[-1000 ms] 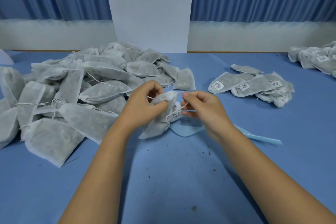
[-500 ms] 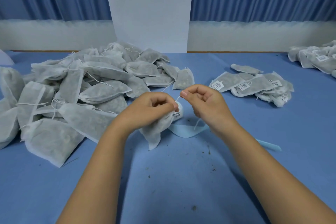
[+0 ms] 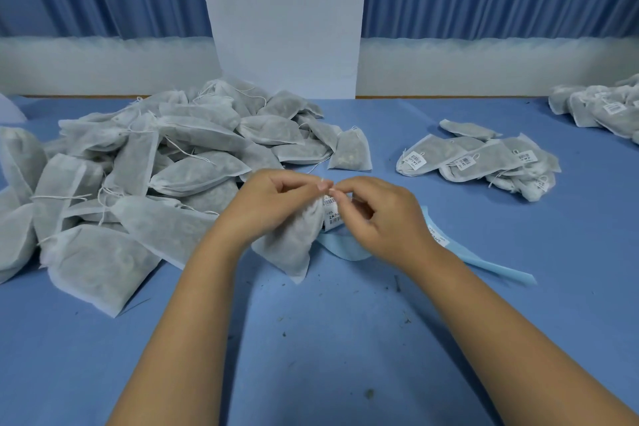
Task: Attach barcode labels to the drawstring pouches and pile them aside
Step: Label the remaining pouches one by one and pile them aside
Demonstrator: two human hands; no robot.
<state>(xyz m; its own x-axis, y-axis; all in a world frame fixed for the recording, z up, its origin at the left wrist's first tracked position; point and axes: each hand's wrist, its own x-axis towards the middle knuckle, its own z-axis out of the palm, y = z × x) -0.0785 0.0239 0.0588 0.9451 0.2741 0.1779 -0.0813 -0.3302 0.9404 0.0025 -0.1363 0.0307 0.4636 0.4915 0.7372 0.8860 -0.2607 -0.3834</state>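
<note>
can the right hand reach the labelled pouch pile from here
Probably yes: bare blue table lies between the right hand and the labelled pile, nothing blocking. It would first have to let go of the drawstring it pinches.

1. A light blue strip (image 3: 494,266) lies on the blue surface (image 3: 345,356).
2. Left of the strip: a big pile of bags (image 3: 138,166).
3. Behind the strip: a small labelled pile (image 3: 477,159).
4. In front of it: dark crumbs (image 3: 370,392).

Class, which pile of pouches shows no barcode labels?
The large left pile; the mid-right pile and the far-right pile carry white barcode labels.
</note>
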